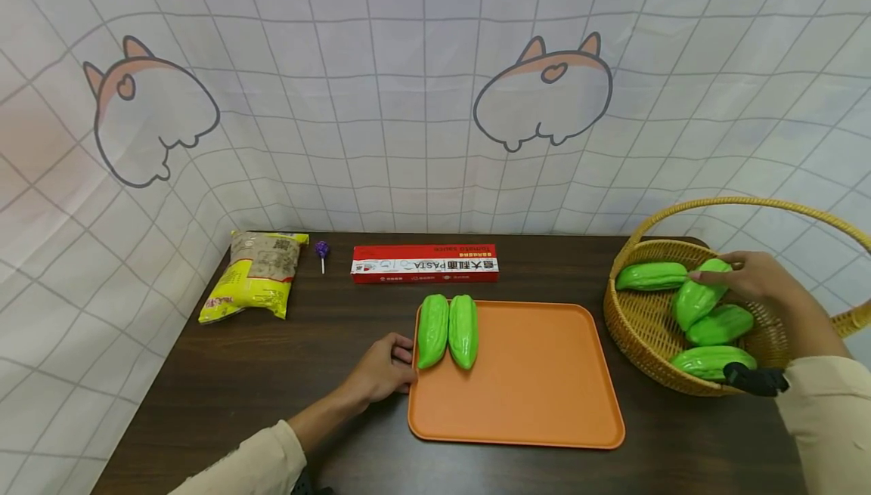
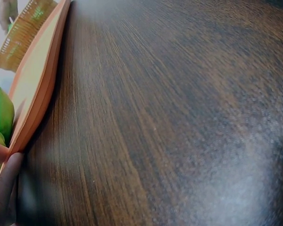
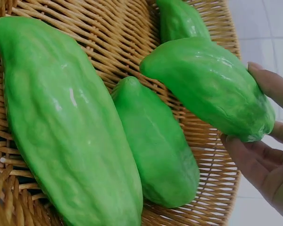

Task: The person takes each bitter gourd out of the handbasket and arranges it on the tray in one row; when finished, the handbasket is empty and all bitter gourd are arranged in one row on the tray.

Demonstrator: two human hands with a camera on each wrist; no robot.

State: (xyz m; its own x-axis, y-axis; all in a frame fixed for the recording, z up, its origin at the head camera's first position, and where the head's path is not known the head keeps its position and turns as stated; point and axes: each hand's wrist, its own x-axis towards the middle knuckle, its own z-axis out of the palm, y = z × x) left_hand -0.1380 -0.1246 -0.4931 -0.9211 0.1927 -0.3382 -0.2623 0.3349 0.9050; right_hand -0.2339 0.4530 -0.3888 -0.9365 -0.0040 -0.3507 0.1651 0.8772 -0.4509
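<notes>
Fingers (image 3: 273,88) and thumb of the right hand (image 1: 758,276) pinch the thick end of a green bitter melon (image 1: 698,298) from opposite sides, the grip spread just as wide as the melon. The left hand (image 1: 382,368) pinches the left rim of an orange tray (image 1: 531,374), its grip nearly closed on the thin edge.

The right forearm rises from the lower right of the frame, and its hand reaches leftward over the wicker basket (image 1: 629,338). The left forearm slants up and rightward from the bottom edge, left of centre.

The held melon is at the basket, right of the frame. Its long axis slants from upper right to lower left in the head view, narrow tip toward the lower left; in the right wrist view that tip points left. Whether it touches the melons below cannot be told.

Three more bitter melons (image 1: 653,276) lie in the basket. Two others (image 1: 432,331) lie side by side at the tray's upper left, long axes nearly vertical in the frame.
</notes>
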